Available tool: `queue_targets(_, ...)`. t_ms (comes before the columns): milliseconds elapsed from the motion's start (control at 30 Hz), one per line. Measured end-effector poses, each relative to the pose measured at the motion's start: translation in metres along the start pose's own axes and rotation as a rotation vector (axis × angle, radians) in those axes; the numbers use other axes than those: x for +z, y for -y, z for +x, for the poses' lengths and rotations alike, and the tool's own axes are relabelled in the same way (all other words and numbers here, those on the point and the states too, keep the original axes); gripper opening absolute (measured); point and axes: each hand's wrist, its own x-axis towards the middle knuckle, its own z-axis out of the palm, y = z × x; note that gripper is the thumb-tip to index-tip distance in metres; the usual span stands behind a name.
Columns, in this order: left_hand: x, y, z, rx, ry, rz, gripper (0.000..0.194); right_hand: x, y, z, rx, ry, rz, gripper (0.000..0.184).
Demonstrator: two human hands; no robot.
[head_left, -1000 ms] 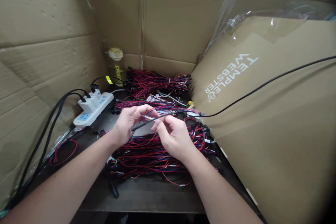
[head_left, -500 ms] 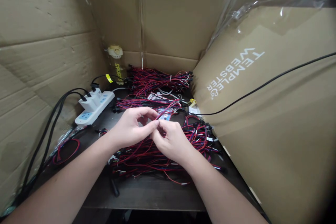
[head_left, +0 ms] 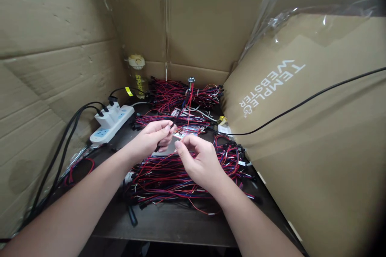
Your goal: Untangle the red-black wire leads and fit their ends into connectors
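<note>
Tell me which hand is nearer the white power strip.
Left. The left hand is over the wire pile, just to the right of the white power strip with bare table between them. The right hand sits farther right, beyond the left hand.

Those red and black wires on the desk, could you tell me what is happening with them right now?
A person's two hands are working one wire lead above a loose pile of wires. The left hand pinches its dark lower end; the right hand holds the red wire lead, which stands up to a small metal-coloured tip. Tied bundles lie behind, a power strip to the left, with cardboard all around.
</note>
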Motion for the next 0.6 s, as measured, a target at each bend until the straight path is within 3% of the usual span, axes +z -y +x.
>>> queue_targets(167,0.005,0.007,-0.003,-0.001,0.084,-0.017,0.042,0.002,0.002,0.004,0.135,-0.021,0.358,0.03)
queue_targets(300,0.001,0.009,-0.005,0.012,0.16,0.009,0.042,-0.007,0.004,0.007,0.151,-0.168,0.431,0.032)
queue_targets(433,-0.003,0.005,-0.009,-0.038,0.339,0.093,0.04,-0.018,0.004,0.009,0.165,-0.292,0.566,0.03)
queue_targets(533,-0.005,0.001,-0.01,-0.056,0.464,0.145,0.038,-0.02,0.008,0.008,0.166,-0.289,0.634,0.031)
queue_targets(600,-0.005,0.0,-0.01,-0.013,0.465,0.184,0.036,-0.019,0.011,0.007,0.16,-0.233,0.593,0.032)
